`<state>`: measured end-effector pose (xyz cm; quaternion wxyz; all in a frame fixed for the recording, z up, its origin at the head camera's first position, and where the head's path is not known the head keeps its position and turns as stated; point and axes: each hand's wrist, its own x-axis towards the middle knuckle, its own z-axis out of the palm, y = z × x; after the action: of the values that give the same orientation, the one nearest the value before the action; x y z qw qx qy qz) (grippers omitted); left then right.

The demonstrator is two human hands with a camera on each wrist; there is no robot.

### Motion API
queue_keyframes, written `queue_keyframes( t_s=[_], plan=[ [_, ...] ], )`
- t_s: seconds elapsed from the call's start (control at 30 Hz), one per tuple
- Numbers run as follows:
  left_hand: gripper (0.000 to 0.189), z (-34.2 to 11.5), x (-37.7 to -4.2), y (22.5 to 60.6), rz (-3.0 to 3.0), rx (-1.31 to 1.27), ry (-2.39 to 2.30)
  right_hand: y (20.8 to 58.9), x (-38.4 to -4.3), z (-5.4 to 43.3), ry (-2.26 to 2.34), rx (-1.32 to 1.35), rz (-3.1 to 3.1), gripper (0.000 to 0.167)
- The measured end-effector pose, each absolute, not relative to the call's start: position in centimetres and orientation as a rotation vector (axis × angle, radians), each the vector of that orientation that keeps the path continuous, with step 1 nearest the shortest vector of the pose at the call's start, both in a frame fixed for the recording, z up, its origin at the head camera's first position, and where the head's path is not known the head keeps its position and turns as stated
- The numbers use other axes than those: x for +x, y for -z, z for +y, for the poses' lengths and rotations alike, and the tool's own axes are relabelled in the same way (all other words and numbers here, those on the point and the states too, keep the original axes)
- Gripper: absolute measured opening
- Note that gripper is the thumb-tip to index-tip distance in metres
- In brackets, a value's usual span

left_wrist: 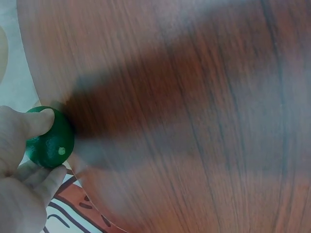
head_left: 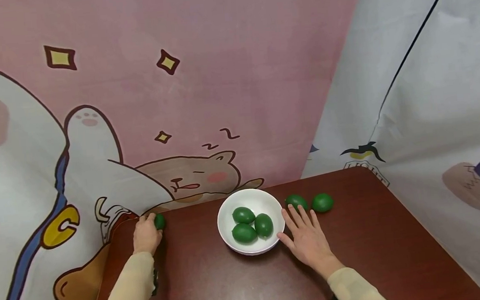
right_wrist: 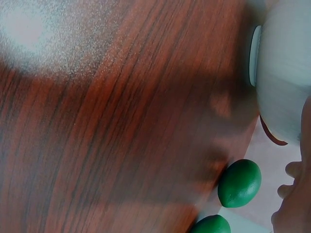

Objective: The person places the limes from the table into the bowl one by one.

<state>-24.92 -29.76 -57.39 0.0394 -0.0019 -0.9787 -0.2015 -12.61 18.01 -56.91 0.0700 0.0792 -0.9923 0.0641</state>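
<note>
My left hand (head_left: 146, 234) grips a green lime (left_wrist: 59, 141) at the back left edge of the table, thumb on one side and fingers on the other. In the head view that lime partly shows beyond the fingers. A white bowl (head_left: 253, 250) stands near the back of the table with three limes in it. Beside the bowl, my right hand (head_left: 309, 243) is spread with straight fingers, its thumb and index finger close to the rim; whether they touch it I cannot tell. Just beyond its fingertips lies a lime (head_left: 296, 202), with another lime (head_left: 322, 202) to the right.
The brown wooden table (head_left: 203, 282) has rounded back corners. Behind it hangs a pink cartoon cloth (head_left: 235, 85), and a whitish cloth (head_left: 437, 108) hangs on the right. In the right wrist view, the bowl's side (right_wrist: 286, 73) rises next to the hand.
</note>
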Motion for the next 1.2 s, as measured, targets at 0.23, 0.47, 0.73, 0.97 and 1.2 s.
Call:
queue_keyframes(
  t_s=[0.23, 0.47, 0.73, 0.97, 1.2],
  plan=[
    [0.056, -29.1, -24.2, 57.3, -2.996, 0.023, 0.603, 56.9, -12.6, 18.0, -0.197, 0.245, -2.974, 0.075],
    [0.056, -27.9, -23.4, 57.3, -2.999, 0.012, 0.602, 57.2, -12.7, 18.2, -0.204, 0.240, -2.971, 0.075],
    [0.054, -27.2, -22.5, 57.5, -2.973, 0.020, 0.600, 56.9, -12.5, 18.1, -0.225, 0.246, -2.972, 0.075],
    [0.054, -27.1, -22.0, 57.6, -2.972, 0.006, 0.595, 56.9, -12.5, 18.0, -0.214, 0.248, -2.968, 0.075],
    [0.054, -26.8, -21.7, 57.2, -2.971, 0.002, 0.603, 57.2, -12.7, 18.1, -0.214, 0.241, -2.959, 0.074]
  ],
)
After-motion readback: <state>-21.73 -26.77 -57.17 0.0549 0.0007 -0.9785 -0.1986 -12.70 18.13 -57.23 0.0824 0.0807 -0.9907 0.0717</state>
